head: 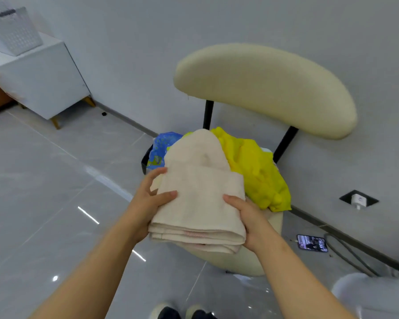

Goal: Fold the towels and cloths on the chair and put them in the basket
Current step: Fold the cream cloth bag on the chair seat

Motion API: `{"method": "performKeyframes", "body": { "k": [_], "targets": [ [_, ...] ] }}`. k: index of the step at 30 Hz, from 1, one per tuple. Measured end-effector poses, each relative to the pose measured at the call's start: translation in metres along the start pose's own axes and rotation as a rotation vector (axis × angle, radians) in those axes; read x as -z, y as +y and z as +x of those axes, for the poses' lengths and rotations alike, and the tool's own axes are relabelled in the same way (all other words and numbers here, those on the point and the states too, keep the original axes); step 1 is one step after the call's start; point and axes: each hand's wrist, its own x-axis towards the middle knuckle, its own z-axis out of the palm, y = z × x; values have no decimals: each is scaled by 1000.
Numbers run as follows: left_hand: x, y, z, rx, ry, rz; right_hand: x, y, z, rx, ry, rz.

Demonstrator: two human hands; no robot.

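A folded beige towel (200, 203) is held from both sides above the front edge of the chair (263, 84) seat. Its left edge is gripped by the left hand (148, 203): the thumb is laid flat on the top layer and the other fingers are wrapped round the side and underneath. Its right edge is gripped by the right hand (249, 219), with the thumb pressed on top and the remaining fingers hidden beneath the cloth. Several stacked layers are shown at the towel's near edge.

Behind it, a rounded beige fold (198, 148) is seen; whether it belongs to the held towel or is a separate piece cannot be told. A crumpled yellow cloth (256, 171) is piled along the seat's right edge, and a blue patterned cloth (161, 146) is bunched at the back left corner of the seat.

The white basket (14, 33) is set on a white cabinet (44, 81), well apart from the chair, at the upper left. A phone (312, 243) is lying on the floor beside the chair's right side.
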Motion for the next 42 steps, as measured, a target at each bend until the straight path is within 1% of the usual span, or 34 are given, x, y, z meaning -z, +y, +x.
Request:
{"method": "performKeyframes", "body": {
  "k": [4,7,11,17,22,29,34,40,42],
  "targets": [
    [7,57,-35,65,30,24,-36,-34,-42,-124,-69,76],
    [11,98,-53,70,31,68,-64,-55,-60,-165,-86,34],
    [28,136,-64,54,47,117,-103,-69,-67,-122,-104,-48],
    [81,166,-56,36,186,66,-173,-74,-46,-92,-92,-166],
    [161,204,-17,-4,212,20,-261,-67,-2,-87,-86,-218],
    [309,288,36,-24,239,65,-435,-43,63,-89,-62,-165],
    [390,341,82,-54,292,74,-534,-38,115,-79,-44,-185],
    [477,404,153,-70,352,36,-644,-44,196,-123,-114,-219],
    [508,428,187,-88,369,38,-685,-49,232,-106,-129,-223]
  ]
}}
